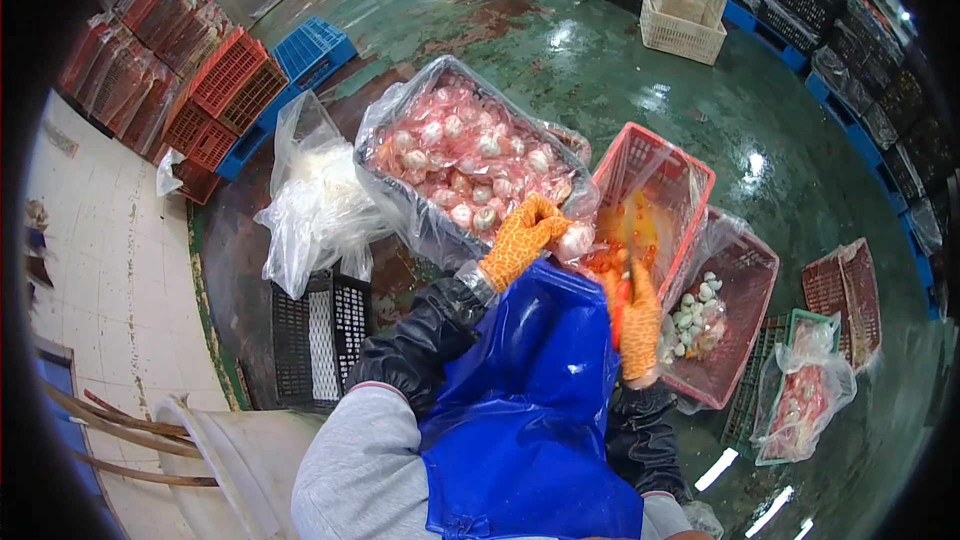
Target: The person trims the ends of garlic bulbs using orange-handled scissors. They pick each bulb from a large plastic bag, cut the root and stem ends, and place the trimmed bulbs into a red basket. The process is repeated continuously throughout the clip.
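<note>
A wet green floor point(590, 75) spreads around the person, whose blue apron point(530, 350) fills the middle, probably worn against splashes. Beyond the apron and to the left, a lined grey crate point(425, 227) holds many pinkish-white balls point(455, 155) under reddish film; its near right corner lies beside the left hand, which seems to put the supply within easy reach. Just right of it, a red crate point(692, 185) with a clear liner contains orange-yellow wet matter point(640, 225), the plastic presumably there to stop leaks through the lattice. Farther right, a dark red crate point(752, 300) holds pale rounded pieces point(700, 315) gathered toward its left side. The gloved left hand point(528, 235) has its fingers bent and drawn together beside a single ball point(576, 241), near the gap between grey and red crates; I cannot tell whether they pinch it. The gloved right hand point(637, 325) wraps its fingers around a slim red-handled tool point(619, 312), pointed away from the body, apparently to bring its tip near the ball.
</note>
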The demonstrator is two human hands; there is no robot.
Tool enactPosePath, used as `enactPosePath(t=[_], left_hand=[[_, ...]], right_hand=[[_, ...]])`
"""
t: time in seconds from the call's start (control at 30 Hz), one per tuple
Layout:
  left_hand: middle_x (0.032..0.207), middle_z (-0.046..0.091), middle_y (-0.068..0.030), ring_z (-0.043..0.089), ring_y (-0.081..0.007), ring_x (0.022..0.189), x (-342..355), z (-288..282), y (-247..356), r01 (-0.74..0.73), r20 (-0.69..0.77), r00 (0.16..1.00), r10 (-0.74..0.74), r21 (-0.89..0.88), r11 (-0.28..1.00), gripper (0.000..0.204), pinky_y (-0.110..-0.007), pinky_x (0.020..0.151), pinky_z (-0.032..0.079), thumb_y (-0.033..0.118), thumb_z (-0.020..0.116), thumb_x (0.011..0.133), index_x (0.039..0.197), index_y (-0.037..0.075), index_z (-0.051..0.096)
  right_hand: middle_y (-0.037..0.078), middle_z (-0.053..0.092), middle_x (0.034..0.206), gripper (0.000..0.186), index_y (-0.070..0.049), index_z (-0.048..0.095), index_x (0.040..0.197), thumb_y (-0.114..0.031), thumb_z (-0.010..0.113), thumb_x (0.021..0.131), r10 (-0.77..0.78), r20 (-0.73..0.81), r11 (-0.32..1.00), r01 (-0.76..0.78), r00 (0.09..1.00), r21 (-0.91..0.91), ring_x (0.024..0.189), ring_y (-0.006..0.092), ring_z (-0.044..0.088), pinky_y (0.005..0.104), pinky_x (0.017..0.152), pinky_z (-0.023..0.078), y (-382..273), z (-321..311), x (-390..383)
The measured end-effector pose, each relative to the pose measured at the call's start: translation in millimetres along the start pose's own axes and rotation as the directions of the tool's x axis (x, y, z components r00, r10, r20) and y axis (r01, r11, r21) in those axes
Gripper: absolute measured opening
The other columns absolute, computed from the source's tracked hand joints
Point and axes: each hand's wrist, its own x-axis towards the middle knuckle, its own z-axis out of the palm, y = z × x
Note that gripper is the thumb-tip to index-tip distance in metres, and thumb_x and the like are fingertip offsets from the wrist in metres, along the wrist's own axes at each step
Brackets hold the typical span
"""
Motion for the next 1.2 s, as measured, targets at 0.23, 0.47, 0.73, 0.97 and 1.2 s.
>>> enactPosePath(t=[0.23, 0.47, 0.73, 0.97, 1.2], left_hand=[[0.084, 0.063, -0.0067, 0.059, -0.0145, 0.077, -11.4, 37.3, -1.8, -0.28, 0.179, 0.96, 0.216, 0.555, 0.784, 0.015, -0.032, 0.068, 0.048, 0.02, 0.057, 0.091, 0.093, 0.005, 0.055], [0.099, 0.064, -0.0064, 0.062, -0.0202, 0.087, -1.8, 45.5, -37.3, -0.043, 0.11, 0.988, 0.107, -0.469, 0.882, 0.03, -0.034, 0.075, 0.049, 0.029, 0.057, 0.093, 0.108, 0.004, 0.057], [0.084, 0.062, -0.0053, 0.059, -0.0137, 0.064, -33.1, 64.3, -37.9, 0.27, 0.236, 0.954, -0.188, -0.392, 0.879, 0.027, -0.027, 0.053, 0.048, 0.032, 0.057, 0.094, 0.103, 0.006, 0.056], [0.066, 0.057, -0.003, 0.051, -0.0108, 0.045, -12.5, 44.8, -31.6, 0.079, 0.218, 0.974, -0.066, -0.052, 0.996, 0.028, -0.023, 0.037, 0.039, 0.036, 0.058, 0.091, 0.094, 0.007, 0.057], [0.09, 0.064, -0.0049, 0.061, -0.0118, 0.081, -8.9, 49.8, 14.0, 0.44, 0.376, 0.896, -0.237, -0.668, 0.6, 0.048, -0.029, 0.07, 0.052, 0.049, 0.045, 0.095, 0.112, 0.006, 0.059]], right_hand=[[-0.001, 0.057, 0.073, 0.038, -0.007, 0.053, 0.123, -0.013, 0.065, 0.087, 0.255, 0.236, 0.717, -0.347, 0.938, 0.605, 0.048, 0.0052, 0.047, 0.0195, 0.041, 0.036, -2.8, 5.0, 3.2], [0.003, 0.058, 0.085, 0.042, -0.009, 0.051, 0.125, -0.008, 0.064, 0.086, 0.385, 0.152, 0.449, -0.328, 0.91, 0.831, 0.059, 0.013, 0.054, 0.0254, 0.047, 0.045, 42.7, 16.6, -2.8], [0.005, 0.056, 0.114, 0.037, -0.001, 0.05, 0.125, -0.002, 0.058, 0.089, 0.272, 0.002, 0.642, -0.183, 0.962, 0.744, 0.098, 0.0135, 0.055, 0.0235, 0.08, 0.047, 34.2, 25.6, -6.6], [0.004, 0.06, 0.102, 0.037, 0.0, 0.052, 0.121, -0.009, 0.064, 0.088, 0.225, 0.275, 0.752, -0.346, 0.935, 0.561, 0.09, 0.0123, 0.058, 0.0239, 0.074, 0.048, 10.2, -2.8, 3.1], [0.002, 0.058, 0.097, 0.037, -0.005, 0.052, 0.122, -0.007, 0.063, 0.087, 0.282, 0.137, 0.599, -0.286, 0.95, 0.748, 0.07, 0.0087, 0.055, 0.0209, 0.055, 0.046, 12.2, -1.4, 6.7]])
